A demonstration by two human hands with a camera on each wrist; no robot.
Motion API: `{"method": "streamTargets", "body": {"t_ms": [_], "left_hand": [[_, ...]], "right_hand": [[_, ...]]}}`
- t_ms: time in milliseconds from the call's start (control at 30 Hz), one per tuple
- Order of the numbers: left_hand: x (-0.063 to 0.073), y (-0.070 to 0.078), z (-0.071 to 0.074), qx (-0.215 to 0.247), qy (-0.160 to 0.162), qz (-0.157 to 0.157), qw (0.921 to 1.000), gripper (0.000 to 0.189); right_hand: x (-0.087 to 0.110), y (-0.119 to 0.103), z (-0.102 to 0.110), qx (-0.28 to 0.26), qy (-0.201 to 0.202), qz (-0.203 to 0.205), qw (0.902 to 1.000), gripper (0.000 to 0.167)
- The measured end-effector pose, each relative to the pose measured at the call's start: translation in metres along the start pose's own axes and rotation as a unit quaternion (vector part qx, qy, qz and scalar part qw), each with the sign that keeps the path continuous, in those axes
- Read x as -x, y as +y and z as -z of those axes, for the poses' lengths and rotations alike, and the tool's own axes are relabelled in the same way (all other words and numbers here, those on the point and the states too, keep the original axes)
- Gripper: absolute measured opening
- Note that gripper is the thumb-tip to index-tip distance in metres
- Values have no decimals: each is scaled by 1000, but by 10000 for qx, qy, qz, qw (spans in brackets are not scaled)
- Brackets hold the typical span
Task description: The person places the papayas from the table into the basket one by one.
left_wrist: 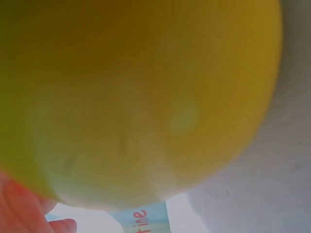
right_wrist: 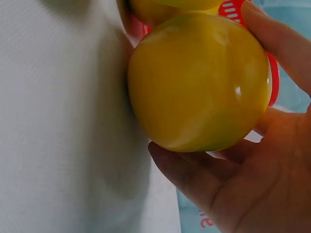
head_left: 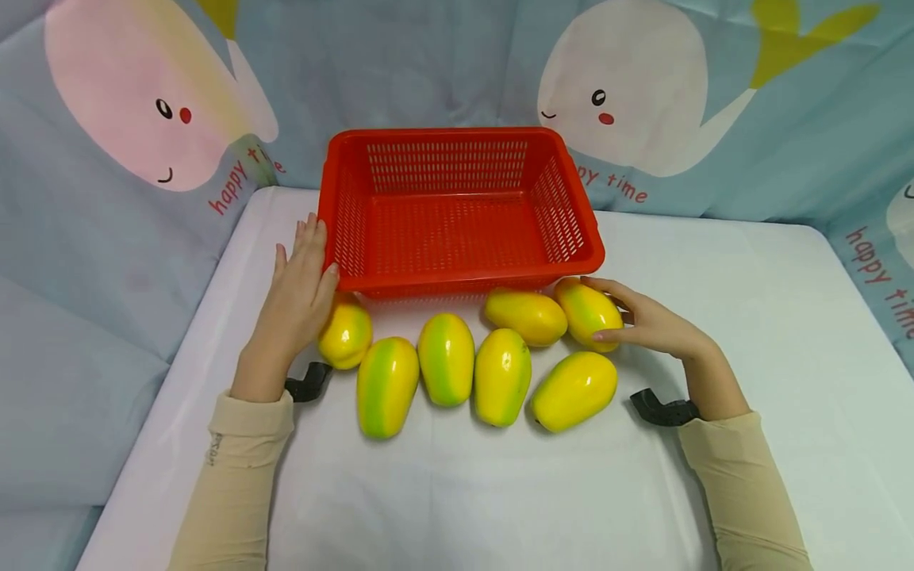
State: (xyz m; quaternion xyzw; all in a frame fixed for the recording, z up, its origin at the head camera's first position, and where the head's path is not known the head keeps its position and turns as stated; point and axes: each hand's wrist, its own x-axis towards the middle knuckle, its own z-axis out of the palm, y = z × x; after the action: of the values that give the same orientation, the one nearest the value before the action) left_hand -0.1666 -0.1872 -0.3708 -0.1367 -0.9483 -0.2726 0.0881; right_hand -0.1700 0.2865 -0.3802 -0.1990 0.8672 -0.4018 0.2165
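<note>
My right hand point(head_left: 653, 321) grips a yellow-green mango point(head_left: 591, 316) at the front right corner of a red plastic basket point(head_left: 428, 281). In the right wrist view, the thumb and curled fingers stand around that rounded mango point(right_wrist: 199, 82), which is close to the white cloth. My left hand point(head_left: 296, 293) lies with extended fingers along the basket's left side. Just below its thumb is another mango point(head_left: 346, 333), which fills most of the left wrist view as a blurred yellow surface point(left_wrist: 146, 97). Inside the basket, only its red slotted walls and bottom show.
Several more mangoes lie on the white cloth before the basket, among them a green-striped one point(head_left: 388, 388) and a yellow one point(head_left: 574, 392). A pale blue curtain point(head_left: 443, 63) with whale prints stands behind and at the sides. Black wrist mounts point(head_left: 664, 408) show at both wrists.
</note>
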Motion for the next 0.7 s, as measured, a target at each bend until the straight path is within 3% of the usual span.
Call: {"method": "streamTargets", "body": {"t_ms": [233,700], "left_hand": [[-3,-3,3,-12,-57,58,10000,61],[-3,-8,0,-54,-65,52,10000,61]], "right_hand": [[0,-2,4,-195,255,-323,9990,72],[0,2,8,-244,385,-418,9981,62]]}}
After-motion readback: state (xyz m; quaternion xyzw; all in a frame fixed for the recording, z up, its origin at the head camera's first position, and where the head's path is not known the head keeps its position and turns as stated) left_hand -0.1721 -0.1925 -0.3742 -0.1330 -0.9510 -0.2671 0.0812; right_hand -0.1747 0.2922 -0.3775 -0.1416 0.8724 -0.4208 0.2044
